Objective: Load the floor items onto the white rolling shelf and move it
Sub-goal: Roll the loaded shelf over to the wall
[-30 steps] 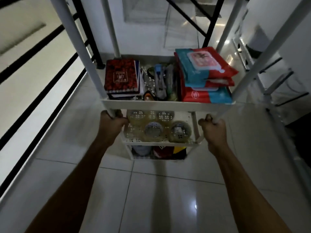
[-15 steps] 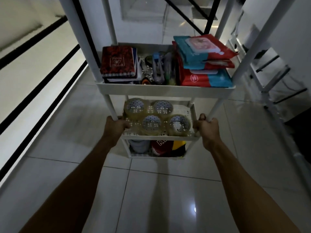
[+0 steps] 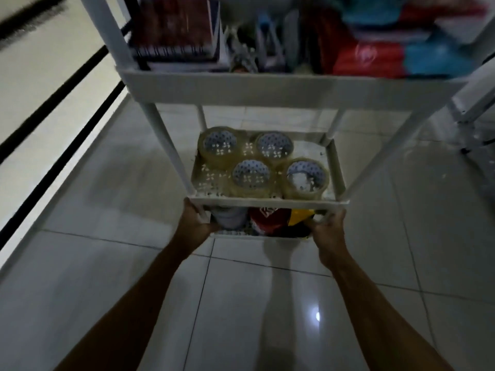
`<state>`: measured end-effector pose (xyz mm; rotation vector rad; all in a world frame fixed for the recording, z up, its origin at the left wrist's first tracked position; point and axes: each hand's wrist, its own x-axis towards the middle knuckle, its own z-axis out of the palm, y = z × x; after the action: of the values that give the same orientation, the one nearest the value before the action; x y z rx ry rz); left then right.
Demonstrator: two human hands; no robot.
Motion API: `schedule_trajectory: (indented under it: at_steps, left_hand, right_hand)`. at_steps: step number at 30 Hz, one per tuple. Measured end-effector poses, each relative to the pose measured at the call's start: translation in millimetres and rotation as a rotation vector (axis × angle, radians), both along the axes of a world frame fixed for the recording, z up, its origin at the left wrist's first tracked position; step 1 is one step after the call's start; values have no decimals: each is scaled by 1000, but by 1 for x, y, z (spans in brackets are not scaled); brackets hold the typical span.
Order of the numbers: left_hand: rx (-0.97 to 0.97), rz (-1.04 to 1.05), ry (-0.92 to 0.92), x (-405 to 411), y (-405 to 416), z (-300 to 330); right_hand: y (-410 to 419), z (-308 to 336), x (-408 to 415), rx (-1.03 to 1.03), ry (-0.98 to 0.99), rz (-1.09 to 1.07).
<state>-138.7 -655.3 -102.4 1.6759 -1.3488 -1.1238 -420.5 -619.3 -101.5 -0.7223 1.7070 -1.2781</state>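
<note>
One white rolling shelf [image 3: 267,89] is in view, showing three tiers. Middle tier: four rolls of clear tape [image 3: 250,175], two at the back and two at the front. Upper tier: at least two spiral notebooks [image 3: 174,36], stacked at the left, and a stack of red-and-blue packets [image 3: 396,54] at the right, blurred and uncountable; the items between them cannot be counted. Lowest tier: contents mostly hidden, count undetermined. Two hands: left hand [image 3: 194,226] and right hand [image 3: 328,231].

Dim light. The floor [image 3: 112,290] is large glossy pale tiles with thin dark joints (one small bright glare [image 3: 317,316] shows near right). Along the left runs a pale wall [image 3: 32,84] crossed by black bars [image 3: 51,103], slanting far into the scene.
</note>
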Motion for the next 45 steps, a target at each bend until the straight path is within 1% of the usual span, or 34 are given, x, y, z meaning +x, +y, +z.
schedule_trajectory:
  at_steps: [1, 2, 4, 5, 6, 8, 11, 12, 14, 16, 19, 23, 26, 29, 32, 35, 38, 40, 42, 45]
  left_hand:
    - [13, 29, 4, -5, -1, -9]
    - [20, 94, 52, -10, -4, -13]
    - [26, 256, 231, -20, -13, -23]
    - [10, 319, 287, -23, -20, -27]
    - [-15, 351, 300, -25, -25, -28]
    - [-89, 335, 311, -26, -31, -32]
    - [-159, 178, 366, -18, -34, -33]
    - [-174, 157, 372, -16, -35, -33]
    - [-185, 199, 382, -15, -32, -39]
    - [-143, 215, 364, -18, -28, -47]
    - [-85, 170, 303, -16, -25, -65]
    - [-56, 154, 321, -13, -34, -70]
    - [-45, 115, 325, -13, -38, -71]
    - [-43, 75, 318, -10, -41, -73]
    - [-21, 101, 293, -7, -39, -73]
    - [47, 164, 268, -8, -33, -66]
    - [73, 131, 198, -6, -29, -55]
    - [78, 85, 122, -1, -22, -44]
    - [98, 9, 49, 2, -12, -31]
    - [39, -23, 13, 5, 10, -2]
  right_hand:
    - [-4, -9, -2, -28, 7, -17]
    - [-9, -15, -5, -38, 18, -46]
    - [-20, -27, -14, -15, 46, -100]
    - [-25, -33, -19, -18, 41, -107]
    - [-29, -38, -23, -30, 32, -101]
    - [-33, -41, -29, -55, 49, -45]
    - [-35, -40, -34, -79, 78, 75]
    - [-34, -40, -34, -85, 65, 87]
    - [-31, -44, -35, -95, 29, 94]
    - [-30, -51, -35, -108, 4, 96]
    - [-29, -60, -32, -91, -7, 97]
    - [-32, -74, -28, -71, 15, 101]
    - [-36, -75, -35, -76, 27, 172]
    - [-37, -68, -42, -35, 14, 244]
    - [-37, -64, -41, -28, -10, 256]
    - [-31, -63, -36, -9, 8, 185]
    - [-26, -61, -31, -6, 2, 65]
    - [-19, -53, -27, 5, 24, 70]
    - [-9, -47, -26, 60, 76, 94]
    - [18, -27, -22, 118, 131, 87]
